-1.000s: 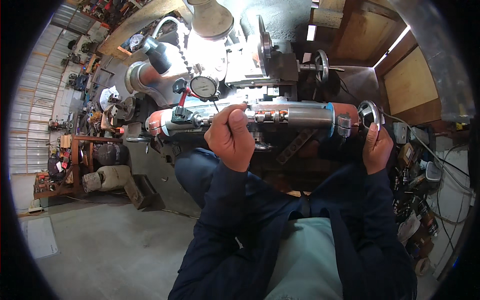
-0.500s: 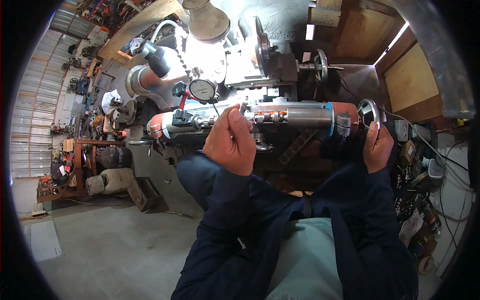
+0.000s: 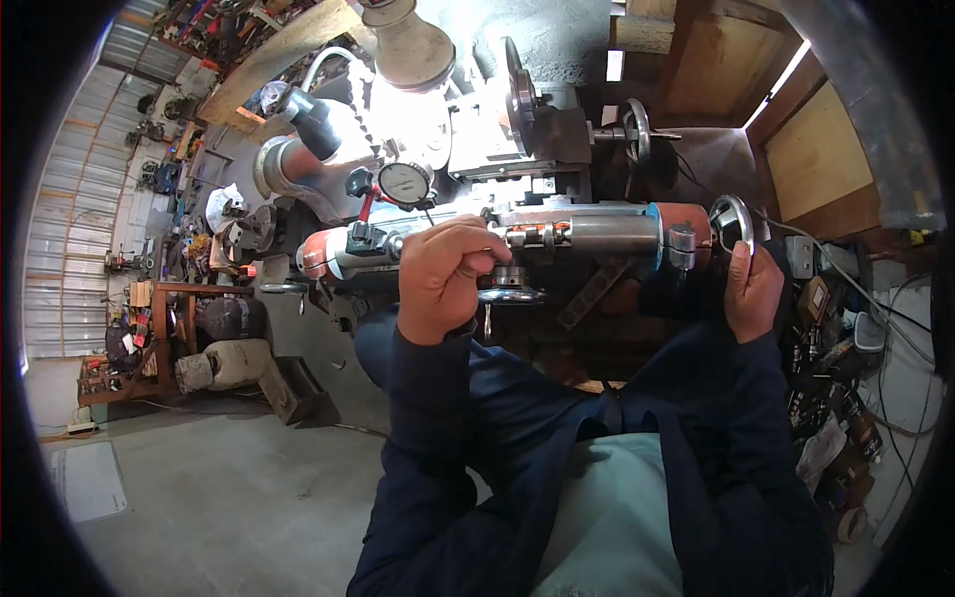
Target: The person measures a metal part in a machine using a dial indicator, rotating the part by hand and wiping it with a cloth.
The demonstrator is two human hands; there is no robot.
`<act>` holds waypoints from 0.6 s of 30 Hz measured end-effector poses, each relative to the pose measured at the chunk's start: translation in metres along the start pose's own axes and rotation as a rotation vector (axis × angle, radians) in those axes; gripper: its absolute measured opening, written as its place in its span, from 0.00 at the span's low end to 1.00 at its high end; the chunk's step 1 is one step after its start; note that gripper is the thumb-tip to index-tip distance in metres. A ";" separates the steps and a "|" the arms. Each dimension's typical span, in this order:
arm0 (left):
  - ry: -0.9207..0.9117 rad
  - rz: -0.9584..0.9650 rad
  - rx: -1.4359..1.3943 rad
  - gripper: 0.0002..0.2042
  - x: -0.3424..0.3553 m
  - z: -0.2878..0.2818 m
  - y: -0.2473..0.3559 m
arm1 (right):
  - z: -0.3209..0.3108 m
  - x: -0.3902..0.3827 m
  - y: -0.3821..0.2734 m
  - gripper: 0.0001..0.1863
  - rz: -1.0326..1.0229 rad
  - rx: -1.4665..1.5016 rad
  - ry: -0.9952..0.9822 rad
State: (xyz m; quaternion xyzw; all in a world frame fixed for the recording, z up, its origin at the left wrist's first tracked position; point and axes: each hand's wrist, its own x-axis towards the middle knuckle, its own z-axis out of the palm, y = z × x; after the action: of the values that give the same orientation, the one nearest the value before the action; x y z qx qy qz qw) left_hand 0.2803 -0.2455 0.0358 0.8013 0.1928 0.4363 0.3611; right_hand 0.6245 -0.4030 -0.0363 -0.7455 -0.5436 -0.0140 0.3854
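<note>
My left hand (image 3: 443,279) is curled at the middle of the horizontal machine assembly, over a shaft with machined collars (image 3: 537,235); whatever its fingers hold is hidden. A dial indicator (image 3: 403,182) on a red-armed stand sits just above it, its stem pointing down. Below the shaft is a horizontal handwheel (image 3: 517,297), partly hidden by my hand. At the right end, my right hand (image 3: 751,294) grips the rim of a chrome handwheel (image 3: 734,209) beside a red end housing (image 3: 682,221).
Machine housing with a work lamp (image 3: 318,124) stands behind. A gas cylinder (image 3: 224,366), metal box (image 3: 293,388) and cluttered rack lie left. Cables, tools and containers crowd the right, below wooden panels (image 3: 806,149). My knees are under the machine.
My left hand has turned over and moved slightly left, its fingertips now lower and curled downward, uncovering more of the lower handwheel. My right hand stays on its wheel.
</note>
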 end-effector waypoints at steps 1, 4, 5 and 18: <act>-0.033 0.006 -0.036 0.02 0.003 -0.003 -0.002 | -0.001 0.000 0.000 0.23 -0.004 0.006 -0.008; -0.091 0.011 -0.098 0.02 0.010 -0.008 -0.002 | -0.013 0.004 0.002 0.23 0.061 0.079 -0.144; -0.086 -0.004 -0.094 0.02 0.009 -0.007 0.000 | -0.018 0.003 0.001 0.23 0.099 0.110 -0.211; 0.856 0.384 0.171 0.13 -0.016 0.020 0.005 | -0.018 -0.022 0.039 0.10 0.024 -0.002 -0.233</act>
State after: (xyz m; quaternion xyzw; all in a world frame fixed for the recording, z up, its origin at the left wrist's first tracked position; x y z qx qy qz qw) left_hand 0.2886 -0.2667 0.0233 0.5974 0.2081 0.7687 0.0947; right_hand 0.6545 -0.4351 -0.0552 -0.7488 -0.5758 0.0767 0.3192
